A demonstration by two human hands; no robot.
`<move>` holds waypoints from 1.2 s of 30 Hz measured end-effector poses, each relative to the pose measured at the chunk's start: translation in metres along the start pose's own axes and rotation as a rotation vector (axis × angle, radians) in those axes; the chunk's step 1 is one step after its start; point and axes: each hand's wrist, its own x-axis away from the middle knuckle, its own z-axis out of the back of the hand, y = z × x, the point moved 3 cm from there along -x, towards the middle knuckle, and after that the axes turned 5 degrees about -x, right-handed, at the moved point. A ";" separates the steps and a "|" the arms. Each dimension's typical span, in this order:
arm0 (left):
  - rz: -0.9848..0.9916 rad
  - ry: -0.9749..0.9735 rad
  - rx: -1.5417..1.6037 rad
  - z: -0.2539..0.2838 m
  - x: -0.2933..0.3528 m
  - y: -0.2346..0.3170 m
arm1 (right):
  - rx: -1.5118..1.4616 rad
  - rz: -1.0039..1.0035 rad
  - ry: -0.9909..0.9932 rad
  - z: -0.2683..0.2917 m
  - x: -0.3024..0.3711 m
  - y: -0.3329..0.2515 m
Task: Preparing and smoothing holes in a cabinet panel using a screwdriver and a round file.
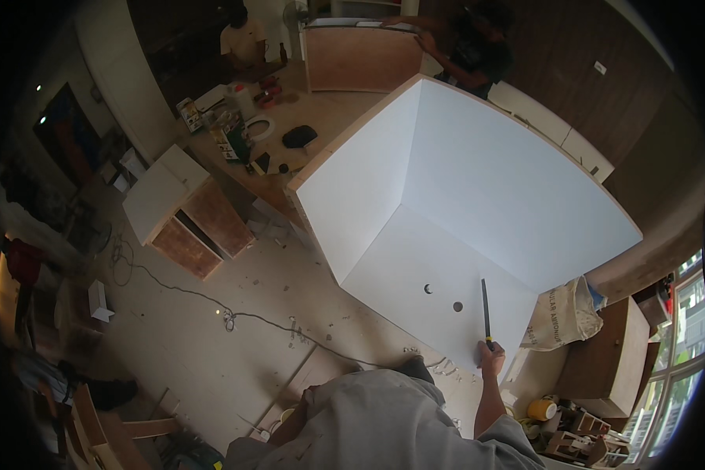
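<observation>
My right hand (491, 359) is closed round the black-and-yellow handle of a long, thin, dark file (486, 309). Its blade points away from me, over the white inner panel of a large open cabinet box (478, 180). Two small round holes, one dark (458, 306) and one partly light (428, 289), show in that panel to the left of the blade. Whether the blade touches the panel I cannot tell. My left hand (311, 394) is low beside my grey shirt, mostly hidden by it, with its fingers unclear.
A dark cable (290, 319) crosses the debris-strewn floor on the left. A smaller cabinet (192, 207) stands beyond it. Bottles and tools lie on a worktable (321, 117). A co-worker (478, 55) handles another panelled box (360, 59); a second person (243, 39) is farther left. A sack (568, 317) leans at right.
</observation>
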 end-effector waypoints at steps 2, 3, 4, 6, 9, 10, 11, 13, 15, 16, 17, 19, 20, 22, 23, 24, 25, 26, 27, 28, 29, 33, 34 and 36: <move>0.001 -0.002 -0.006 0.000 -0.001 0.001 | 0.000 -0.003 0.004 0.000 0.001 0.000; 0.003 -0.001 -0.007 0.001 0.000 0.000 | 0.000 -0.005 0.007 0.000 0.002 -0.001; 0.003 -0.001 -0.010 0.001 0.000 0.000 | 0.000 -0.006 0.007 0.000 0.002 -0.002; 0.002 -0.003 -0.015 0.000 0.000 0.000 | -0.024 0.019 -0.012 0.000 0.003 -0.002; -0.004 -0.004 -0.023 -0.001 0.000 0.000 | -0.026 0.024 0.000 0.001 0.003 -0.002; -0.007 -0.004 -0.028 0.000 -0.002 0.001 | -0.027 0.023 0.002 0.002 0.003 -0.001; -0.009 -0.002 -0.035 0.000 -0.001 0.001 | -0.016 0.023 -0.002 0.002 0.003 -0.003; -0.015 0.003 -0.044 0.001 -0.002 0.001 | -0.005 0.025 -0.007 0.002 0.004 -0.006; -0.022 0.027 -0.071 0.006 -0.004 0.002 | -0.008 0.011 -0.014 0.001 0.004 -0.008; -0.016 0.039 -0.111 0.012 -0.010 0.006 | -0.014 0.003 -0.007 0.004 0.004 -0.006; 0.006 0.058 -0.165 0.019 -0.016 0.013 | -0.021 0.002 0.006 0.006 0.004 -0.004; 0.153 0.159 -0.291 0.043 -0.015 0.054 | -0.010 0.029 -0.005 -0.002 0.002 -0.007; 0.007 0.253 -0.259 0.057 -0.013 0.079 | 0.000 0.019 -0.006 -0.005 0.001 -0.007; -0.186 0.263 -0.091 0.085 -0.008 0.151 | 0.017 0.009 -0.002 -0.003 0.001 -0.004; -0.232 0.179 0.042 0.099 -0.006 0.203 | -0.003 0.008 0.006 0.001 0.001 -0.001; -0.309 0.174 0.062 0.109 0.000 0.260 | -0.022 0.010 0.011 0.003 0.001 0.001; -0.378 0.184 0.088 0.116 0.009 0.311 | -0.015 0.022 -0.004 0.001 0.001 0.000; -0.405 0.081 0.120 0.120 0.012 0.350 | 0.004 0.039 0.010 -0.003 0.001 -0.003; -0.511 0.047 0.152 0.129 0.041 0.425 | 0.022 0.040 0.050 0.001 0.001 0.001; -0.733 0.113 0.048 0.130 0.058 0.466 | 0.028 0.059 0.026 -0.003 0.002 -0.005; -0.810 0.069 0.054 0.127 0.074 0.506 | 0.041 0.034 0.006 -0.003 0.003 -0.007; -1.304 -0.259 0.275 0.120 0.176 0.646 | -0.203 0.253 -0.269 -0.003 0.009 -0.013; -1.408 -0.343 0.434 0.108 0.195 0.664 | 0.109 0.135 -0.145 0.000 0.004 -0.011; -1.429 -0.332 0.519 0.099 0.248 0.688 | 0.205 0.021 -0.022 -0.003 -0.001 -0.009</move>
